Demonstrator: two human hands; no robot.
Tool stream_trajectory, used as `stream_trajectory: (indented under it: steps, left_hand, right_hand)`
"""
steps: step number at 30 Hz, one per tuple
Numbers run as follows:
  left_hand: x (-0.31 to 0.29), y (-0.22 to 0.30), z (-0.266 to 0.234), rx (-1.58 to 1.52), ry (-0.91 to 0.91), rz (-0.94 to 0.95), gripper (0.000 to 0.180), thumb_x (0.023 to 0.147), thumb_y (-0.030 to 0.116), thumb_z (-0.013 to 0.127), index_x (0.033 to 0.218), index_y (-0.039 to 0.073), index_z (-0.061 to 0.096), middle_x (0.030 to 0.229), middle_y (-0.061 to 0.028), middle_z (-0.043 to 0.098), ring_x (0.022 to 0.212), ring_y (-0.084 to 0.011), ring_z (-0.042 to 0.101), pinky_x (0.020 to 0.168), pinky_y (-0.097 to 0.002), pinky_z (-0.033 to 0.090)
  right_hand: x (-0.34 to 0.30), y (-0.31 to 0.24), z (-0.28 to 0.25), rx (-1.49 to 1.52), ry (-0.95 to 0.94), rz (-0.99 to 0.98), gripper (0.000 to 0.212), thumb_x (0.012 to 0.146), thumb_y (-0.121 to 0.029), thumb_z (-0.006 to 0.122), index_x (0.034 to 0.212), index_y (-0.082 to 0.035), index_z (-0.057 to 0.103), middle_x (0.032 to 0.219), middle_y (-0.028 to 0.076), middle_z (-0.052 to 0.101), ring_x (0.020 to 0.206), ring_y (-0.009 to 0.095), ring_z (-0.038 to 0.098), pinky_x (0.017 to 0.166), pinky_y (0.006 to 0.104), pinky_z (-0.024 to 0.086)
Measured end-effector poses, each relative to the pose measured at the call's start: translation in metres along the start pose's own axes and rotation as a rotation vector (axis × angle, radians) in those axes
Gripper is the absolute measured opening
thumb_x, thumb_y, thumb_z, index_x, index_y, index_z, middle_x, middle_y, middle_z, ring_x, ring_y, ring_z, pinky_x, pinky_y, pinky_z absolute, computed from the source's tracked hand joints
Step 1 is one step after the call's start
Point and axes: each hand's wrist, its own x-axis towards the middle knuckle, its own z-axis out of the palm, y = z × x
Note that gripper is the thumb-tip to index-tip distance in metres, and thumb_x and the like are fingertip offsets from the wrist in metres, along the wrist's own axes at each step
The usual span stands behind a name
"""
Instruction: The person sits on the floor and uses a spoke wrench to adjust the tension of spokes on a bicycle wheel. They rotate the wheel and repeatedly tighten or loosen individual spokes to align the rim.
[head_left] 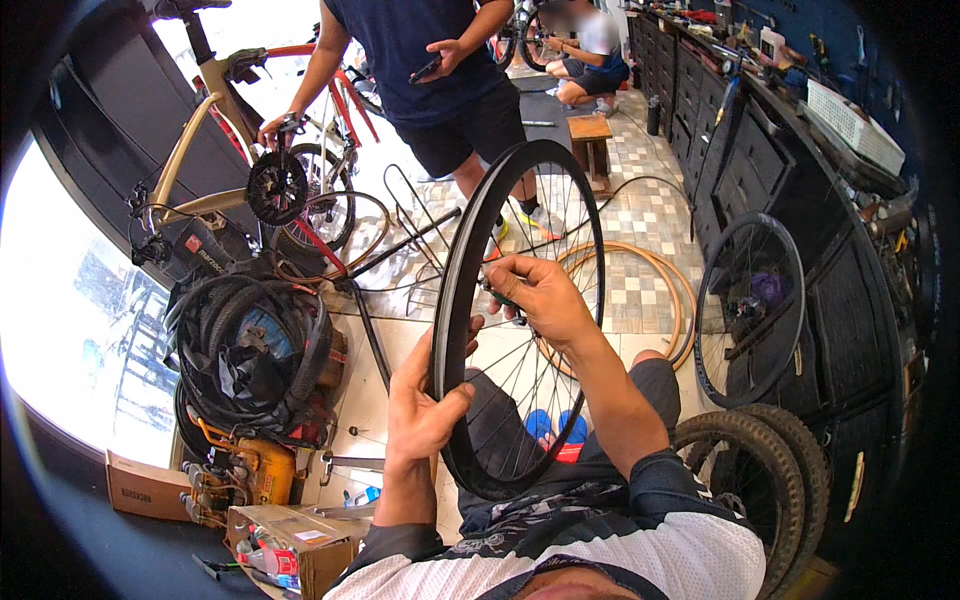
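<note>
Black spoked wheel (455, 310) upright above lap. Left hand (425, 415) gripping rim; right hand (545, 300) pinching small, mostly hidden piece among spokes. Tan hoops (620, 246), checkered floor (648, 210) beyond. Cardboard box (150, 475), left, bears lettering.

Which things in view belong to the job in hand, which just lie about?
Job in hand:
black-rimmed wheel, held by left hand
right hand near its middle

Apparently just lying about:
tan hoops
wooden stool
white basket
cardboard box
</note>
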Motion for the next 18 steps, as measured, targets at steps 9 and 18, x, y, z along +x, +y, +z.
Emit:
stream_trajectory:
  steps: [9, 18]
  left_hand:
    - [-0.003, 0.006, 0.008, -0.039, 0.062, -0.019, 0.075, 0.071, -0.004, 0.06, 0.145, -0.012, 0.053, 0.142, -0.0244, 0.063, 0.138, -0.0351, 0.059, 0.119, -0.0512, 0.044]
    - [-0.002, -0.001, 0.006, -0.062, -0.019, 0.012, 0.074, 0.074, -0.003, 0.061, 0.147, -0.011, 0.051, 0.144, -0.0255, 0.061, 0.141, -0.0345, 0.056, 0.119, -0.0522, 0.044]
  right_hand:
    - [-0.005, 0.007, 0.012, 0.008, 0.121, -0.114, 0.025, 0.104, -0.025, 0.072, 0.108, 0.0, 0.072, 0.086, 0.003, 0.069, 0.071, 0.008, 0.063, 0.065, 0.0252, 0.051]
    - [-0.006, 0.007, 0.009, 0.048, 0.159, -0.154, 0.026, 0.104, -0.028, 0.073, 0.106, -0.005, 0.06, 0.086, 0.002, 0.066, 0.067, 0.005, 0.059, 0.054, 0.0204, 0.046]
